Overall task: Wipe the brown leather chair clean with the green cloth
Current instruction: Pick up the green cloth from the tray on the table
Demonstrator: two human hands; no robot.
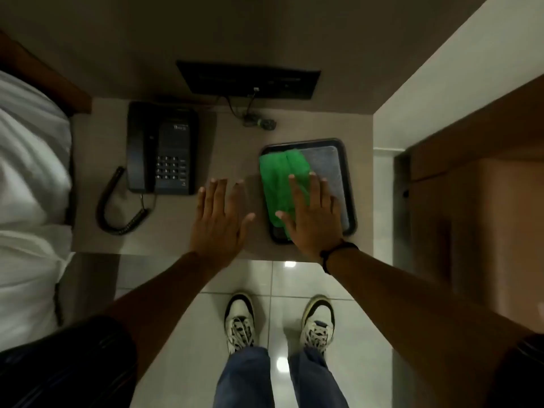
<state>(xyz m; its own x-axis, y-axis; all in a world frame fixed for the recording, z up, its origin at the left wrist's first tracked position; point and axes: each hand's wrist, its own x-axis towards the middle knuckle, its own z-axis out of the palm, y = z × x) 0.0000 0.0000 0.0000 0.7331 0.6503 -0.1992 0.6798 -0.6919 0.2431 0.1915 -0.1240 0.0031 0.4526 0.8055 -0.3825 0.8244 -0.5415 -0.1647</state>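
1. Step in hand: fetching the cloth. No wiping has begun, and no brown leather chair can be made out with certainty in this view.
2. The green cloth (282, 184) lies crumpled on the left half of a dark tray (347, 184), right of a black telephone (163, 148), on the bedside table (97, 172).
3. The right hand (312, 213) lies flat over the cloth's near right part, fingers spread and straight, gripping nothing.
4. The left hand (219, 219) hovers flat over the table, left of the tray, fingers extended, empty.
5. Next move, in my judgement: curl the right fingers, gather the cloth, lift it clear of the tray, then turn to find the chair.
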